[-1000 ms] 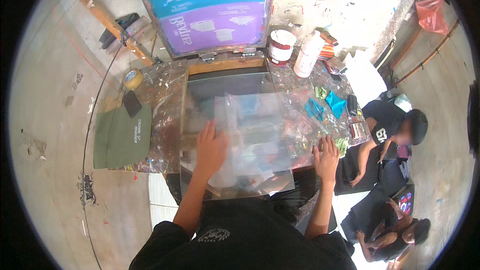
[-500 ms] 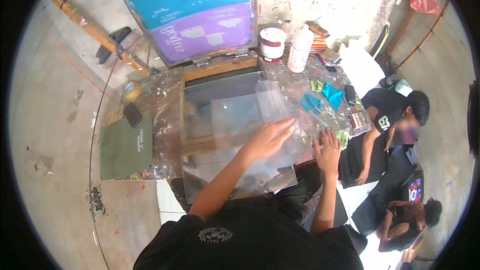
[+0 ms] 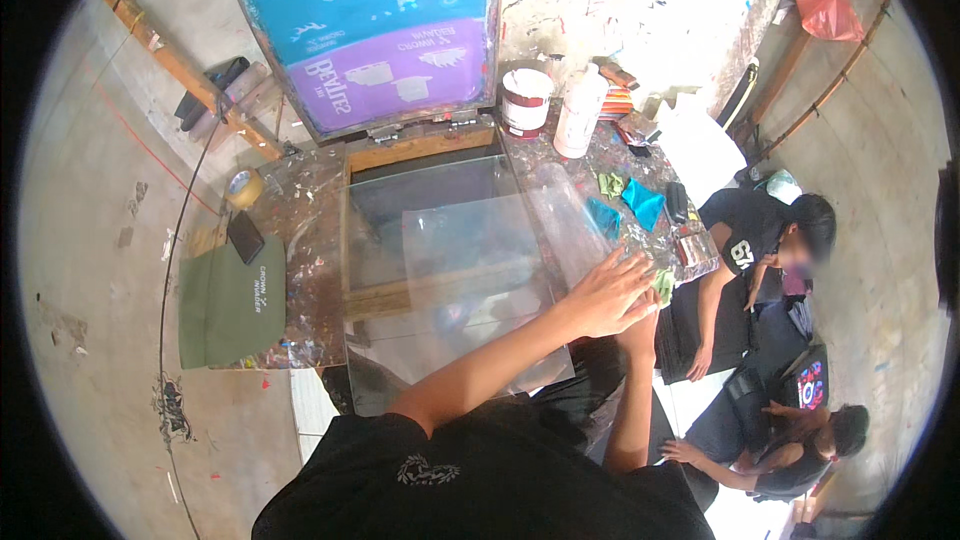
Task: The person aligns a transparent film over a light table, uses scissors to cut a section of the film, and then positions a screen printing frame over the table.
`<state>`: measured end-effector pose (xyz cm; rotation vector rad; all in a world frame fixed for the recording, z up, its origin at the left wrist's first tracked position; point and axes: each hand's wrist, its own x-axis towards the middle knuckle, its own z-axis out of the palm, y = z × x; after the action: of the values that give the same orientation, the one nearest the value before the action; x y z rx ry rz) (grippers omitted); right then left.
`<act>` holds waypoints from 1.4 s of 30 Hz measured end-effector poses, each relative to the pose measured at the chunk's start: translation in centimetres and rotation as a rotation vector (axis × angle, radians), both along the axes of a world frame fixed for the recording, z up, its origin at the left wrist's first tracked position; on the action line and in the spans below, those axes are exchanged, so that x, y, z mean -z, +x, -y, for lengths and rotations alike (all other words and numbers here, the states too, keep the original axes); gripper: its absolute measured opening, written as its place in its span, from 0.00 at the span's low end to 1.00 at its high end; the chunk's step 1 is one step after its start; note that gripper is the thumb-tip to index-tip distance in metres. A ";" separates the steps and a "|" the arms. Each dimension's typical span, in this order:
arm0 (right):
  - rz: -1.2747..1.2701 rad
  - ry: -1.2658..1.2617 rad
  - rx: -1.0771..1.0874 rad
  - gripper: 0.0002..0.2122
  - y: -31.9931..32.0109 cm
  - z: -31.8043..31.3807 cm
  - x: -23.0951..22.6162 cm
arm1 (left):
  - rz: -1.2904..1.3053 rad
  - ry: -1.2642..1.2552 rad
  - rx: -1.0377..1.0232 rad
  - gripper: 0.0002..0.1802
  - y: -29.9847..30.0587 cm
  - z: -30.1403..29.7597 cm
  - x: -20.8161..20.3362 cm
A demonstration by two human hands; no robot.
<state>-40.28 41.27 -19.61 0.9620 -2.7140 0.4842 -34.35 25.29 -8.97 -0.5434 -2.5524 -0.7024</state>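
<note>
My left hand (image 3: 606,294) is open, its fingers stretched toward the right edge of the worktable, beside a pale green cloth scrap (image 3: 662,287). Partly behind it is my right hand (image 3: 639,334); the two touch or overlap, and the right fingers are mostly hidden. Under my left forearm lies a clear glass-like sheet (image 3: 385,340), jutting past the table's front edge. On it rests a thin translucent film (image 3: 450,240). A second clear film (image 3: 566,210), slightly curled, lies to its right.
A hinged printing screen (image 3: 370,30) stands raised at the back. Near it are a paint tub (image 3: 526,103) and a white bottle (image 3: 581,112). Blue cloth scraps (image 3: 643,203) lie at right. A phone (image 3: 245,238) rests on green fabric (image 3: 225,310) at left. Two people sit at right.
My left hand has moved right, off the film, to meet my right hand. The right hand has drawn back a little toward me. The whole view has shifted slightly.
</note>
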 end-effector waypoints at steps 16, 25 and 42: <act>0.121 -0.081 0.068 0.22 1.4 1.2 -4.0 | 0.209 0.143 -0.792 0.19 28.8 18.4 3.7; 0.100 -0.065 0.079 0.22 1.0 1.3 -4.1 | 0.214 0.133 -0.737 0.22 25.6 16.5 3.3; 0.082 -0.100 0.060 0.22 1.2 1.1 -3.7 | 0.053 0.123 -0.852 0.19 21.3 15.8 4.9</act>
<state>-39.11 40.12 -15.94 0.8511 -2.7515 0.6549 -13.08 9.46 -13.91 0.5914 -2.4238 -0.5341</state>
